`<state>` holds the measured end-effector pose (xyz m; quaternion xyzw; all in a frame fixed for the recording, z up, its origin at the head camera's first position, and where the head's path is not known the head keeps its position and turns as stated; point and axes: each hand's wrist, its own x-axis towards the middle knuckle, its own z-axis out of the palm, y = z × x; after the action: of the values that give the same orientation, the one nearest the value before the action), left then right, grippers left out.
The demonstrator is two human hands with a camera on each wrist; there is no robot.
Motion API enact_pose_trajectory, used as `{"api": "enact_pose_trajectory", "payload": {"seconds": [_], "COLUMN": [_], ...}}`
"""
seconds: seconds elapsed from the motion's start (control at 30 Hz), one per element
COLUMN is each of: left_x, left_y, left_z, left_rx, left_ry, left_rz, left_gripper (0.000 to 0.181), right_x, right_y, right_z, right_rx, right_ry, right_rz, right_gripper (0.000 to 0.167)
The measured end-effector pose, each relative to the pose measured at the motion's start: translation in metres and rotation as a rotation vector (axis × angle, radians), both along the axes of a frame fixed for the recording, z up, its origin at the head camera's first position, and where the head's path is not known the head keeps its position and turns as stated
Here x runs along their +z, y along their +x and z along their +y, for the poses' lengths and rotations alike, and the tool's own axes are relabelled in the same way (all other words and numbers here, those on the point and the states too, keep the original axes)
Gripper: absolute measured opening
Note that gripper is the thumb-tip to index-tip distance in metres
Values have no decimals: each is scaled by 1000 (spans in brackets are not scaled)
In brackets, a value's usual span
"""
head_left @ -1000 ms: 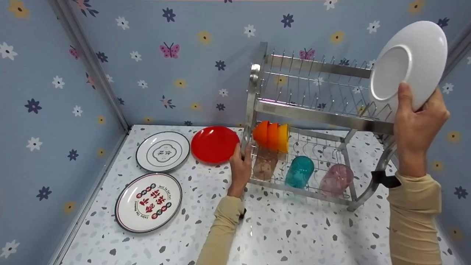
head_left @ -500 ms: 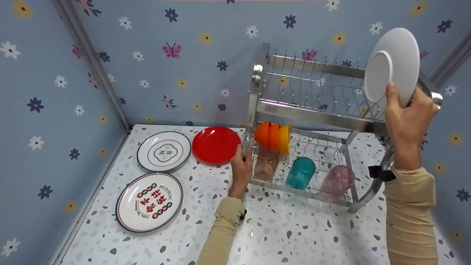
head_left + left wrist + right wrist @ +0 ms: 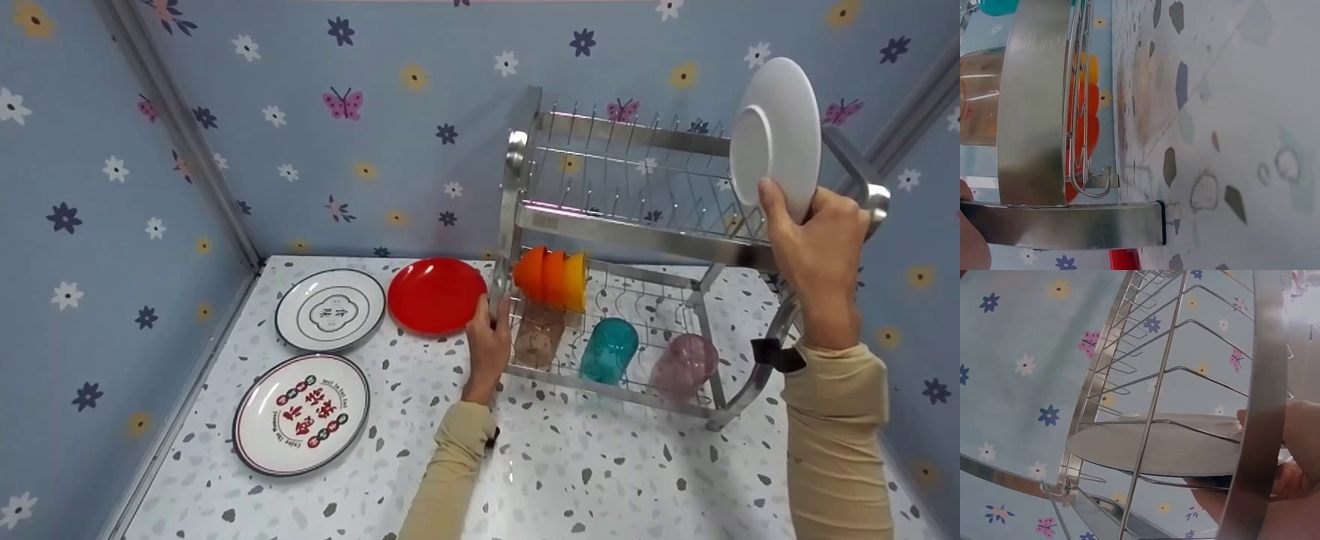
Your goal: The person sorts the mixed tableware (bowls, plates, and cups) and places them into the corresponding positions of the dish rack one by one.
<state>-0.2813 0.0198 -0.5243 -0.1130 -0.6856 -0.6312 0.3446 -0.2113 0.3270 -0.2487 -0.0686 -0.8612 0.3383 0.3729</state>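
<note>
Our right hand (image 3: 821, 247) grips the white plate (image 3: 787, 127) at the rack's (image 3: 637, 234) upper right end, our left hand (image 3: 489, 345) holding its left edge; slotting seems underway, calling for alignment between wires (image 3: 1161, 373).

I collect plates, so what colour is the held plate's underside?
White; the held plate shows best in the head view.

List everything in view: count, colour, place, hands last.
dish rack: one, silver, right
held plate: one, white, near upper tier's right
red plate: one, red, left of rack
patterned plates: two, white, table's left
bowls: three, orange, yellow, lower tier
cups: three, brown, teal, pink, lower tier
table: one, speckled white, beneath
walls: three, floral blue, around
wrist pieces: two, black, at cuffs
left hand: one, tan sleeve, gripping rack
right hand: one, tan sleeve, holding plate
</note>
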Motion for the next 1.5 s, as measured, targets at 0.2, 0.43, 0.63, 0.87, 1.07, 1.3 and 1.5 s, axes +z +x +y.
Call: {"api": "enact_pose_trajectory", "payload": {"seconds": [0.2, 0.43, 0.63, 0.87, 1.07, 1.3, 1.5], "left_x": [-2, -3, -1, 6, 15, 19, 18], "left_y": [2, 2, 8, 22, 29, 40, 51], "left_z": [-2, -4, -7, -15, -15, -22, -32], "left_rx": [-15, -27, -70, -129, -125, 0, -8], "left_ry": [-10, -13, -13, -101, -70, -136, -181], "left_rz": [-6, -12, -40, -117, -102, -67, -115], "left_gripper": [19, 18, 13, 15, 13, 18, 27], "right_x": [5, 2, -3, -11, -16, -26, -31], "right_y": [16, 27, 33, 40, 53, 65, 71], "right_z": [5, 3, 1, 2, 0, -12, -16], "right_rx": [193, 337, 473, 482, 257, 295, 284], "right_ry": [-238, -394, -601, -577, -325, -290, -218], "right_rz": [26, 151, 289, 379, 337, 432, 406], "right_gripper": [59, 59, 55, 50, 34, 22, 25]}}
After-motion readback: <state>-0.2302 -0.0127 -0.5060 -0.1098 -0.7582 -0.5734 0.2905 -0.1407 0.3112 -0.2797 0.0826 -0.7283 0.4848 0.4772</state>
